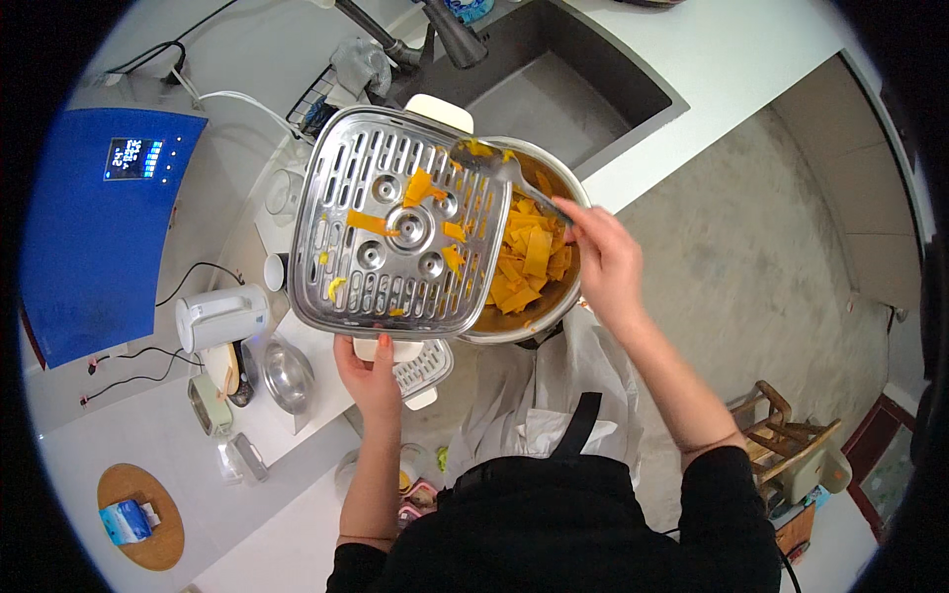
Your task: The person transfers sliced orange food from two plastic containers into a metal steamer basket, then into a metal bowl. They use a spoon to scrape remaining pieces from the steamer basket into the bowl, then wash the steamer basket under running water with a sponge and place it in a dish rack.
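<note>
My left hand [373, 370] grips the near cream handle of a square metal steamer tray [337, 185], held tilted over the left part of a round metal pot [582, 178]. Several orange pieces, perhaps pumpkin [417, 187], lie on its slotted base. Inside the pot is a heap of flat orange slices [537, 248]. My right hand [612, 256] holds a metal spoon [534, 191] by its handle; the spoon's bowl, with orange bits on it, is at the tray's right edge. The tray hides the left part of the pot.
Beyond the pot is a dark sink [556, 96] with a black faucet [454, 37]. On the left counter stand a white electric kettle [222, 317], a metal bowl [288, 376] and a dark cup [276, 272]. A second slotted tray [426, 368] shows below the held one. A wooden chair [786, 437] stands at right.
</note>
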Demonstrator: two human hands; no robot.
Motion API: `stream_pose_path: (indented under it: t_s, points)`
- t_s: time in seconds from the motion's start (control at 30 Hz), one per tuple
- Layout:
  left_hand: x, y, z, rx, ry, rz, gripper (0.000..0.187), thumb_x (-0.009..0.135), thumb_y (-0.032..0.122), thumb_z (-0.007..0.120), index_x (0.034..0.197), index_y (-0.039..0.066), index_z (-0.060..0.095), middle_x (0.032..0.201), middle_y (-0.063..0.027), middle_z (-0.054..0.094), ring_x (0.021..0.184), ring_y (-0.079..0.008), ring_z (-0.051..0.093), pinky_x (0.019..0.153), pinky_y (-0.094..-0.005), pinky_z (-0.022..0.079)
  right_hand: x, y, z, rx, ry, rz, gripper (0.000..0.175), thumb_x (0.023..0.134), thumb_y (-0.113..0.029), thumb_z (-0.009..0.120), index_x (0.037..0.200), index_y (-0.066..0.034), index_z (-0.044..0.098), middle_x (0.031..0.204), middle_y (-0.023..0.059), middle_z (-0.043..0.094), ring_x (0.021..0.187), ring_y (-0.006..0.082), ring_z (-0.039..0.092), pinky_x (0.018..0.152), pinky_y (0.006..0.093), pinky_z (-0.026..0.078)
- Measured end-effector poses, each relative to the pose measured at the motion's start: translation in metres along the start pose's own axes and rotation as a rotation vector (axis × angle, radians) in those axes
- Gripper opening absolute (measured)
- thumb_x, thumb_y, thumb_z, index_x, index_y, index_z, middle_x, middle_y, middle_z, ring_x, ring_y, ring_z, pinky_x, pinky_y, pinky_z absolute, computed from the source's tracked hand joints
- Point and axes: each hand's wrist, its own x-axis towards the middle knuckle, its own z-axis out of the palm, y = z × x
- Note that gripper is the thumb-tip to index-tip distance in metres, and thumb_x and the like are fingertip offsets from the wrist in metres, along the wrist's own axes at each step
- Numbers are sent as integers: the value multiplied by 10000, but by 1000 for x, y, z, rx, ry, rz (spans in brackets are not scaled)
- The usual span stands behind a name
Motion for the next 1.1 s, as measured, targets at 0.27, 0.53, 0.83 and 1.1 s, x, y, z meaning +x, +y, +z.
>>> stream_pose_path:
  t_s: [0.27,0.53,0.83,1.1]
  points:
    - [10,-7,-13,-136,-76,-64,388,806,8,610,1155,-1,442,1053,-51,546,936,-109,532,848,-247,419,45,5,-10,-228,-60,-311,355,723,39,539,1020,-126,645,689,46,549,645,212,550,571,306,453]
    - [16,-6,-22,-133,-123,-65,413,796,20,633,1162,5,442,1062,-55,548,955,-120,538,859,-256,425,54,14,-21,-332,-78,-617,407,637,5,579,991,-180,659,711,6,578,634,187,541,534,297,440]
    - [22,-7,-22,27,-56,56,352,820,14,609,1137,19,456,1065,-42,561,964,-114,537,872,-258,418,57,12,-49,-417,-221,-742,388,603,-63,610,960,-203,670,684,-34,559,591,168,498,524,295,425]
    - [23,-3,-18,31,-33,15,301,800,38,639,1058,22,485,979,-26,549,883,-89,523,796,-228,428,70,-7,-17,-292,-7,-729,383,614,7,583,963,-129,665,738,7,604,567,168,490,486,276,385]
